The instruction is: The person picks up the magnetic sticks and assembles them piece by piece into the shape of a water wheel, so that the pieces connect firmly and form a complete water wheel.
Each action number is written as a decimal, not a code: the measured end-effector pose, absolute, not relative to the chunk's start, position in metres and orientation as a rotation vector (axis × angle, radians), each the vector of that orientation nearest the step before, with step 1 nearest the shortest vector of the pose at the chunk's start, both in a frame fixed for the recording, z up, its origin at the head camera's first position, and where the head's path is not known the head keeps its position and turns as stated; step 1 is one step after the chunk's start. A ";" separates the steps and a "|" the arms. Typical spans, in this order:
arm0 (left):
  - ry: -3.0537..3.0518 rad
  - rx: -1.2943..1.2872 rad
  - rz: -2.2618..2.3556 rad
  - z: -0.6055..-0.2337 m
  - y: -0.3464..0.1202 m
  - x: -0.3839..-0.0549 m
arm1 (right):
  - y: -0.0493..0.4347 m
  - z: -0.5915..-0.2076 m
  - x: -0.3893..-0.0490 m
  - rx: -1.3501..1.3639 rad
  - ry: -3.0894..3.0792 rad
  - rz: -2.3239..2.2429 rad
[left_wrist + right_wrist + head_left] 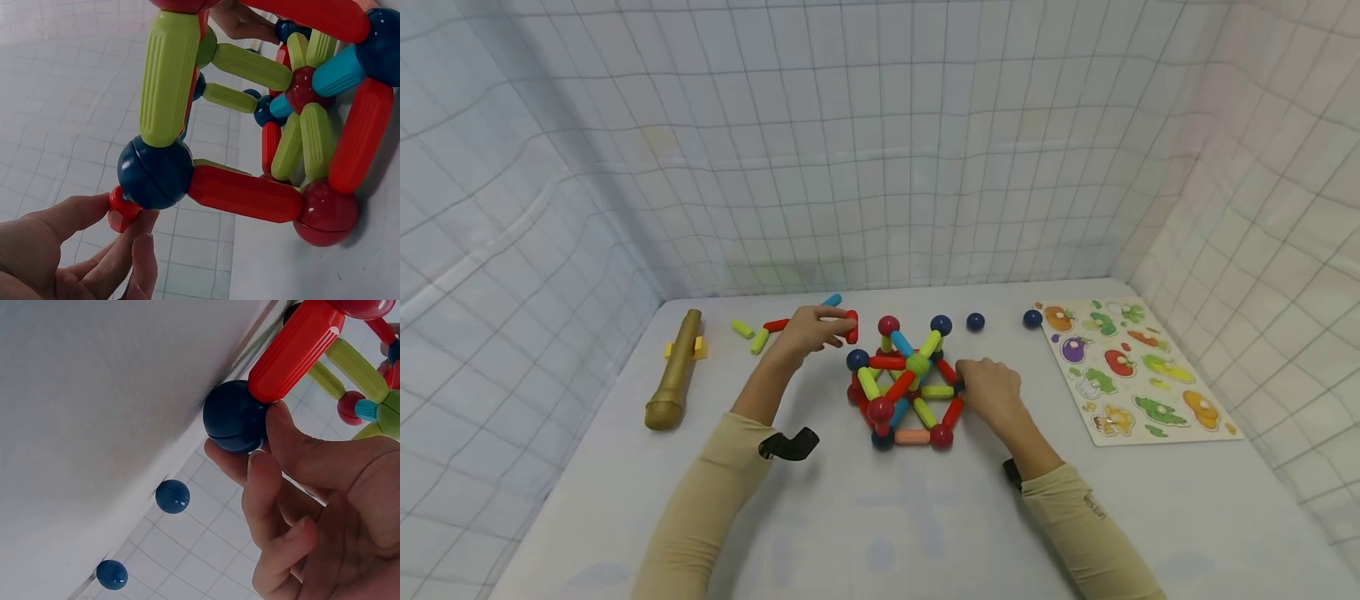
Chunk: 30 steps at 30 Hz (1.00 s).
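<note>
A framework of magnetic rods and balls (917, 364) stands in the middle of the table, built of red, green, blue and salmon rods between dark blue, red and green balls. My left hand (807, 331) pinches a red rod (852, 327) between thumb and fingers, upright, just left of the framework's upper balls. In the left wrist view that rod (120, 209) overlaps a dark blue corner ball (155, 172). At the framework's right corner my right hand (992, 390) pinches a dark blue ball (234, 419), which joins a red rod (297, 350).
Two loose dark blue balls (975, 322) lie behind and right of the framework. Several loose rods (760, 341) lie behind the left forearm. A gold tube (676, 371) with yellow blocks rests at the left, and a vegetable picture board (1138, 371) at the right.
</note>
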<state>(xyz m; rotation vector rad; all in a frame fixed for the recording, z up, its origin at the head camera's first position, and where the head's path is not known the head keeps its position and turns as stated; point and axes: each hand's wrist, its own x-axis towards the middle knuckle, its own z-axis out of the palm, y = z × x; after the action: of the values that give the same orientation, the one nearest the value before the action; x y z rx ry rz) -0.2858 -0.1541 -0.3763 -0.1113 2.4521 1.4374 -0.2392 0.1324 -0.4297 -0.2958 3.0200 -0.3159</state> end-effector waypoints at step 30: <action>2.379 0.144 1.036 -0.380 -0.140 -0.282 | 0.129 -0.431 -0.248 -0.220 2.989 -0.361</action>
<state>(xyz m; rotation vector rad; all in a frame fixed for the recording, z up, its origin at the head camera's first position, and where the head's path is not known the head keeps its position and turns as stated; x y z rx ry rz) -0.2821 -0.1399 -0.3800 0.1438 2.3795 1.0360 -0.2480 0.1290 -0.4306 -0.2203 2.9886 -0.3614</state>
